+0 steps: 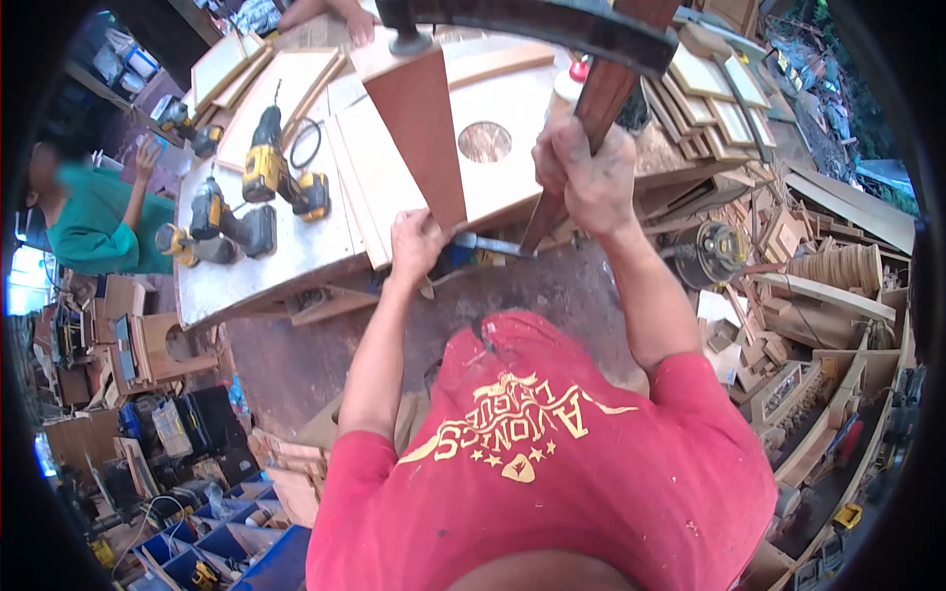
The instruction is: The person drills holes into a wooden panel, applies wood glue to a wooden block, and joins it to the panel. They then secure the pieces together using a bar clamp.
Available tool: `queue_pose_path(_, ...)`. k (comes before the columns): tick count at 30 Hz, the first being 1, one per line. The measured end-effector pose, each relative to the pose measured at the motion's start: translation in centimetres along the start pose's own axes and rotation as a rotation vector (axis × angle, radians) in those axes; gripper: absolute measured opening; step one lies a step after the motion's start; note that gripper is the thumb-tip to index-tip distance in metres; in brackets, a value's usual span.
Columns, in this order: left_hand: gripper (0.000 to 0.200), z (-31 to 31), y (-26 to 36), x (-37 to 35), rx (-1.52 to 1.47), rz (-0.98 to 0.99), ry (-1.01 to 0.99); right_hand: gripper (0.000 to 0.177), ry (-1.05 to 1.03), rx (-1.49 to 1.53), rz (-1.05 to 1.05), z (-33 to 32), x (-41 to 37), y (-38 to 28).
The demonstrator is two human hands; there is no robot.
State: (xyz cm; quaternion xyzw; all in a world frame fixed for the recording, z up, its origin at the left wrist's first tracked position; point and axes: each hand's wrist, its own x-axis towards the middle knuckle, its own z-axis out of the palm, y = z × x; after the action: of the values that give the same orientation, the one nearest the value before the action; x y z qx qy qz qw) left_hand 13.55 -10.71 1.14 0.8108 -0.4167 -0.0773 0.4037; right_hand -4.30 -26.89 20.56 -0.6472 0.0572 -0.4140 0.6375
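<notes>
My right hand (589,172) is wrapped around the brown bar of a large clamp (609,94). The clamp's dark curved arm reaches left across the top of the view, its round pad over the far end of a reddish-brown wooden board (422,123). At the near end of that board, my left hand (418,243) has its fingers curled on the lower corner. Close to those fingers is a silver metal rod (495,244) by the clamp's lower end. Beneath the board lies a white panel (503,187) with a round hole.
Yellow-black cordless drills (264,163) stand on the workbench (305,276) at left. Another person's hand (361,25) is at the board's far end. A person in a green shirt (99,222) is at far left. Stacked panels (705,108) lie right; wood scraps and blue bins (222,542) surround me.
</notes>
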Motion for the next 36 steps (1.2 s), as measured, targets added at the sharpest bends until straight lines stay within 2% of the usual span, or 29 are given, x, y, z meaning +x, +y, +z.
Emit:
queue_pose_path(2,0.056,-1.0,0.9,0.5,-0.01,0.022,-0.108,0.037,-0.038,0.002,-0.045,0.1,0.2,-0.1)
queue_pose_path(5,0.074,-4.6,4.5,1.2,-0.247,0.003,-0.108,0.038,-0.033,0.014,0.005,-0.2,0.2,-0.4)
queue_pose_path(7,0.087,-8.3,4.9,3.4,-0.43,0.003,-0.035,0.039,-0.052,0.011,-0.003,-0.3,0.3,-0.1)
queue_pose_path(9,0.078,-15.7,11.9,5.3,-0.543,0.23,0.084,0.04,-0.051,0.013,-0.005,-0.3,0.2,-0.2)
queue_pose_path(10,0.07,-18.6,14.7,6.0,-0.609,0.443,0.102,0.04,-0.044,0.021,-0.007,-0.1,0.1,-0.3)
queue_pose_path(12,0.059,-23.2,20.2,8.8,-0.704,0.737,0.058,0.038,-0.048,0.054,0.0,0.0,0.5,-0.4)
queue_pose_path(13,0.054,-25.3,22.8,10.1,-0.76,0.764,-0.027,0.036,-0.057,0.075,0.016,-0.2,0.5,-0.4)
queue_pose_path(15,0.05,-26.7,27.5,11.2,-0.686,0.762,-0.056,0.034,-0.078,0.105,0.037,-0.6,0.4,-0.2)
queue_pose_path(17,0.036,-27.5,31.0,11.3,-0.805,0.692,-0.161,0.033,-0.093,0.124,0.036,-0.7,0.4,0.1)
queue_pose_path(19,0.037,-28.9,30.7,13.8,-0.705,0.646,-0.333,0.032,-0.049,0.074,0.058,-0.6,0.6,-0.2)
queue_pose_path(20,0.04,-27.9,30.8,13.8,-0.629,0.635,-0.161,0.031,-0.022,0.047,0.082,-0.7,0.4,-0.3)
queue_pose_path(22,0.039,-27.1,31.3,13.2,-0.572,0.627,-0.032,0.032,-0.019,0.032,0.061,-0.8,0.4,-0.1)
queue_pose_path(25,0.039,-26.3,31.7,12.8,-0.459,0.609,0.121,0.04,-0.059,0.048,0.024,-0.9,0.4,0.0)
queue_pose_path(30,0.042,-26.3,31.3,11.2,-0.287,0.731,0.173,0.04,-0.038,0.048,0.035,-0.8,0.4,-0.1)
queue_pose_path(33,0.048,-24.8,29.0,10.2,-0.017,0.739,0.409,0.04,-0.027,0.047,0.032,-1.0,0.2,0.0)
queue_pose_path(34,0.05,-24.1,27.3,9.2,-0.026,0.729,0.331,0.04,-0.033,0.087,0.042,-0.9,0.1,0.0)
queue_pose_path(35,0.066,-23.5,24.0,10.0,-0.116,0.486,0.224,0.04,-0.032,0.125,0.043,-0.9,0.2,0.1)
queue_pose_path(36,0.064,-22.4,21.2,9.7,-0.253,0.464,0.137,0.04,-0.031,0.155,0.056,-1.2,0.0,0.1)
